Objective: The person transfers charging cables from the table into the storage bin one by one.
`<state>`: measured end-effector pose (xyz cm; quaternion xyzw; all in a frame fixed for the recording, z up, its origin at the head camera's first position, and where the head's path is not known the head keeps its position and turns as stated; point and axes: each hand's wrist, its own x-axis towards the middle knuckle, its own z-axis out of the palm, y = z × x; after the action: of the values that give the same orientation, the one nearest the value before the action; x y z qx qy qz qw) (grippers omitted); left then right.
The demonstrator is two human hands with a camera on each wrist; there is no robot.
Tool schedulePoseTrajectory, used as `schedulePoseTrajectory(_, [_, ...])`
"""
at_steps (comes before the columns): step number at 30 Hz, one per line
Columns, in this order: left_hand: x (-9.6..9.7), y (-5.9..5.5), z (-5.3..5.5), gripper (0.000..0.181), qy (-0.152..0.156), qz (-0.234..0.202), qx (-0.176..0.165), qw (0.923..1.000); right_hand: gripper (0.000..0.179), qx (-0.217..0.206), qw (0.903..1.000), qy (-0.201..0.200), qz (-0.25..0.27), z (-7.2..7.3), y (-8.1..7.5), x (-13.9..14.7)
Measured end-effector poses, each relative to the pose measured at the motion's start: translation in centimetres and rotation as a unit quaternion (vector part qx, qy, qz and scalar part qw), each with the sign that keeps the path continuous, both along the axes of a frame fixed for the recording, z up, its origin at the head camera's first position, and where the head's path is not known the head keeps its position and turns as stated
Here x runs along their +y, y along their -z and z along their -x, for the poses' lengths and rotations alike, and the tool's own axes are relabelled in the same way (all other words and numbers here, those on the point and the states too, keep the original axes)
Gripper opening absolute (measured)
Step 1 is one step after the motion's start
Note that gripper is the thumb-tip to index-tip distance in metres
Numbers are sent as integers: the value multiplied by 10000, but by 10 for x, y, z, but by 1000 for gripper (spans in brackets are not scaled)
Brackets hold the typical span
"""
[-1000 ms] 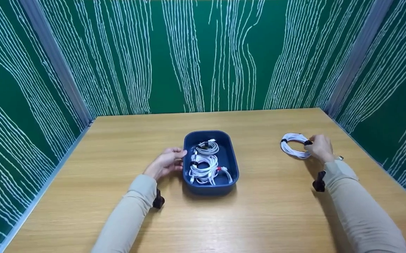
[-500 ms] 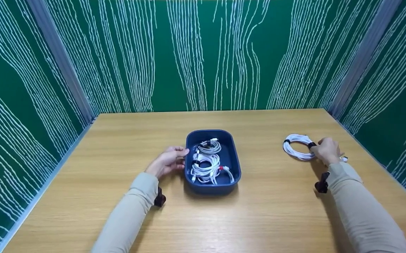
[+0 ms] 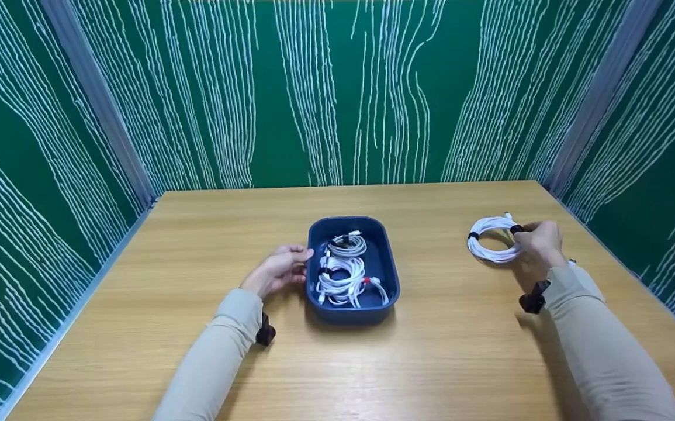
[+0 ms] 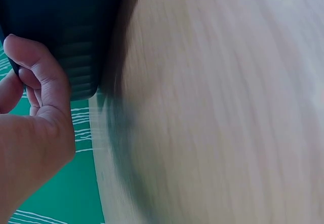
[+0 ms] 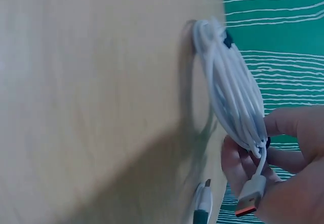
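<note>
A coiled white cable with dark ties hangs from my right hand, pinched at its right side between thumb and fingers. In the right wrist view the coil is tilted up, its near end among the fingers, and a USB plug dangles there. My left hand grips the left rim of a dark blue bin. The left wrist view shows the bin's ribbed wall with fingers curled at its edge. Inside the bin lie a grey cable coil and white cable coils, one with a red band.
Below my right hand another cable end with a metal plug lies on the wooden table; in the head view the hand mostly hides it. Green panels with white wavy lines stand behind and at both sides.
My right hand has raised and tilted the coiled white cable slightly, and a white plug now shows above it. The left hand and the bin stay put; the head view shifts a little.
</note>
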<state>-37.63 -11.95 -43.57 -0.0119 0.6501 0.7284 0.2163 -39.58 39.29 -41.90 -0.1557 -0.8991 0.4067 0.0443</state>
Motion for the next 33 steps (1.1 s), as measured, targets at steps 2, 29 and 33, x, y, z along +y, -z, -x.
schedulePoseTrajectory(2, [0, 0, 0, 9, 0, 6, 6, 10000, 47, -72, 9997, -45, 214, 0, -1, 1])
schedulePoseTrajectory(29, [-1, 0, -1, 6, -33, 68, 62, 10000, 53, -474, 9903, 14, 1306, -2, -6, -5])
schedulePoseTrajectory(33, [-1, 2, 0, 7, -33, 58, 62, 10000, 53, -423, 9900, -113, 1341, -2, -9, -9])
